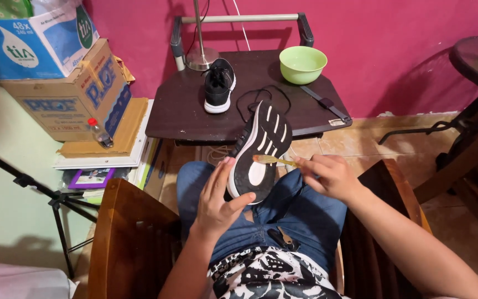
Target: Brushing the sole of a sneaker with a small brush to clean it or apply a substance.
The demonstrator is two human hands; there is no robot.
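- Pink wall (405, 50) stands at the back, far past both hands.
- A dark surface (183, 111) sits in front of the hands, a little way off.
- On that surface stands a black shoe with a white edge (218, 86), upright, well ahead of the left hand.
- A green bowl (302, 63) sits on the surface too, ahead of the right hand.
- A metal lamp base (201, 58) stands just beside the black shoe, further from the hands.
- The left hand (217, 202) grips the heel end of a second shoe (258, 152). Its thumb and fingers wrap the sides.
- This second shoe is tipped up over the lap, and its black and white sole faces the camera.
- The right hand (330, 174) is closed around a small brush (269, 160).
- The brush tip touches the sole of the held shoe, between the two hands.
- Blue jeans (305, 210) are under both hands.
- Wooden chair arms (123, 232) sit out to the side of each hand.
- Cardboard boxes (67, 83) are stacked far off to the left of the left hand.
- A small bottle (99, 133) stands by those boxes.
- A black stand (56, 199) leans low down on the left side.
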